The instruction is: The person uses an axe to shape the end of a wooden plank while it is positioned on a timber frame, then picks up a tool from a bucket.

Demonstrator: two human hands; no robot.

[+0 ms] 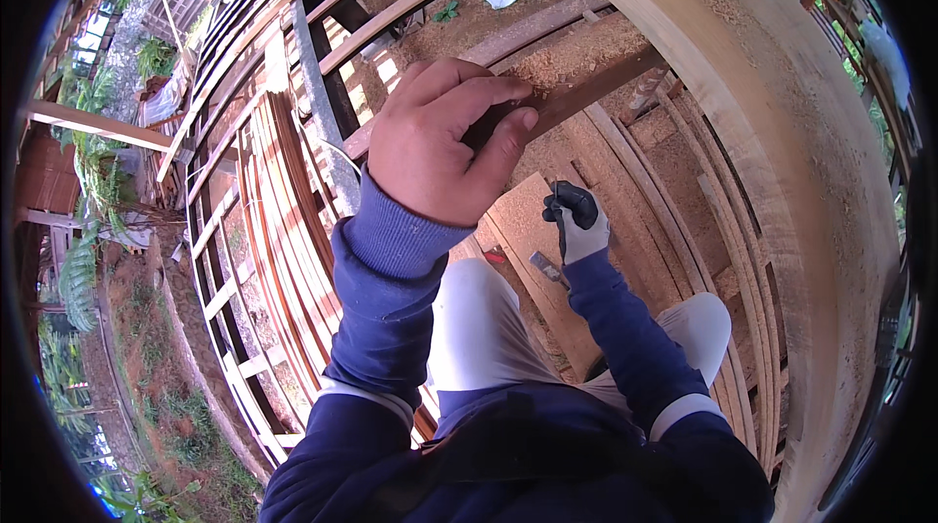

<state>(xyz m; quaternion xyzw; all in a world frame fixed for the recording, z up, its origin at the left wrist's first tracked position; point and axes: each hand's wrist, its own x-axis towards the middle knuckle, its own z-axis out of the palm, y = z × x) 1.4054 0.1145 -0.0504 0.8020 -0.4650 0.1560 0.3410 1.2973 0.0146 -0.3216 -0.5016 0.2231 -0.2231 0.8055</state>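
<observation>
No text, label, brand, number or sign can be read.
</observation>
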